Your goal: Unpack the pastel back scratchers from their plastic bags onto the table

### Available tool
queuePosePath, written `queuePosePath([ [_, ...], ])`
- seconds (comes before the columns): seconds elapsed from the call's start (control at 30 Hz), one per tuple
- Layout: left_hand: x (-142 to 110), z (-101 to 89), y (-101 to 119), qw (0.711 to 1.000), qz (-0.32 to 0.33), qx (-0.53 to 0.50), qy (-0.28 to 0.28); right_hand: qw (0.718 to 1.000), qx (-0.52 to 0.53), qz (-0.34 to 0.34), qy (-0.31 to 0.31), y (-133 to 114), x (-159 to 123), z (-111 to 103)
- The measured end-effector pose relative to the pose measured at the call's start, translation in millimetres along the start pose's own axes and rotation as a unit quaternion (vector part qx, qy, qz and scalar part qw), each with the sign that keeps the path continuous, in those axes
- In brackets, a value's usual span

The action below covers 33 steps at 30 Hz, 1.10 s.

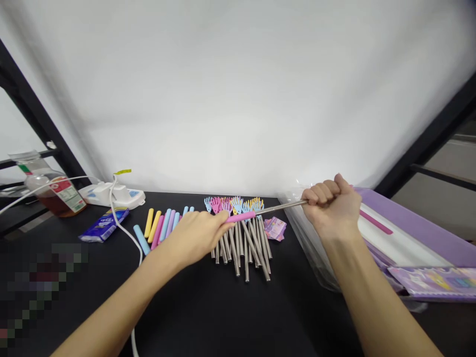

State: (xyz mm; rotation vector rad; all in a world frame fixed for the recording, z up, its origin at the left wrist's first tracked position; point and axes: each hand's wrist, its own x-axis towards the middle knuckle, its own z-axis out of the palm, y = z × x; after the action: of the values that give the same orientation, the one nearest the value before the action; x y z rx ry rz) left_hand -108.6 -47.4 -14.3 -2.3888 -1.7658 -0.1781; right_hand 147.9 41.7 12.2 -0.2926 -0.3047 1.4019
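Clearly mid-fitting: left hand (197, 234) pinches pink foam grip sleeve (241, 216); right hand (332, 204), fisted at 3 o'clock, clamps thin telescopic metal rod (282, 206). Keep rod level, sleeve coaxial, push steadily above black bench (208, 307).

Two bare forearms enter from the bottom edge, no sleeves in view on either. Left hand (195, 234) and right hand (332, 204) both bare: no gloves, no rings, no watch or wristband on either wrist. Nails short and unpainted where the left fingertips show; rest of the body is out of frame, so clothing cannot be told.
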Motion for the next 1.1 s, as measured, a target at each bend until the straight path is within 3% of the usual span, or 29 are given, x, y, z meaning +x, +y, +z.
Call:
queuePosePath([
  [0.17, 12, 0.2, 5, 0.997, 0.027, 0.011, 0.068, 0.996, 0.029, 0.047, -0.066, 17, -16, 5],
  [0.37, 20, 9.5, 24, 0.999, 0.026, -0.016, 0.031, 0.993, -0.004, 0.1, -0.057, 46, -34, 8],
  [0.5, 13, 7.0, 24, 0.985, 0.034, -0.172, -0.006, 0.992, -0.043, 0.115, -0.038, 42, -34, 11],
  [0.57, 8, 2.3, 20, 0.949, 0.045, -0.308, -0.049, 0.991, -0.051, 0.118, -0.037, 35, -31, 15],
  [0.63, 4, -1.6, 14, 0.888, 0.049, -0.438, -0.133, 0.992, -0.048, 0.108, -0.04, 27, -27, 18],
  [0.7, 1, -3.0, 5, 0.826, 0.034, -0.517, -0.222, 0.994, -0.041, 0.092, -0.04, 19, -21, 18],
  [0.73, 1, -2.7, 0, 0.81, 0.024, -0.532, -0.244, 0.995, -0.038, 0.086, -0.037, 16, -17, 17],
  [0.77, 0, -2.2, -5, 0.811, 0.018, -0.532, -0.242, 0.995, -0.037, 0.083, -0.033, 12, -13, 15],
  [0.83, -1, -1.2, -16, 0.845, 0.028, -0.494, -0.203, 0.996, -0.039, 0.074, -0.027, 2, -6, 10],
  [0.9, -1, -1.9, -27, 0.873, 0.045, -0.444, -0.196, 0.999, -0.036, 0.024, -0.015, -12, -3, 5],
  [0.97, 0, -4.1, -37, 0.872, 0.018, -0.441, -0.21, 0.998, -0.029, -0.047, -0.011, -27, -5, 2],
  [1.0, 2, -5.5, -39, 0.868, -0.017, -0.462, -0.181, 0.998, -0.042, -0.039, -0.036, -32, -7, 0],
  [1.1, 10, -8.3, -37, 0.863, -0.103, -0.495, -0.001, 0.996, -0.07, 0.015, -0.055, -32, -16, 1],
])
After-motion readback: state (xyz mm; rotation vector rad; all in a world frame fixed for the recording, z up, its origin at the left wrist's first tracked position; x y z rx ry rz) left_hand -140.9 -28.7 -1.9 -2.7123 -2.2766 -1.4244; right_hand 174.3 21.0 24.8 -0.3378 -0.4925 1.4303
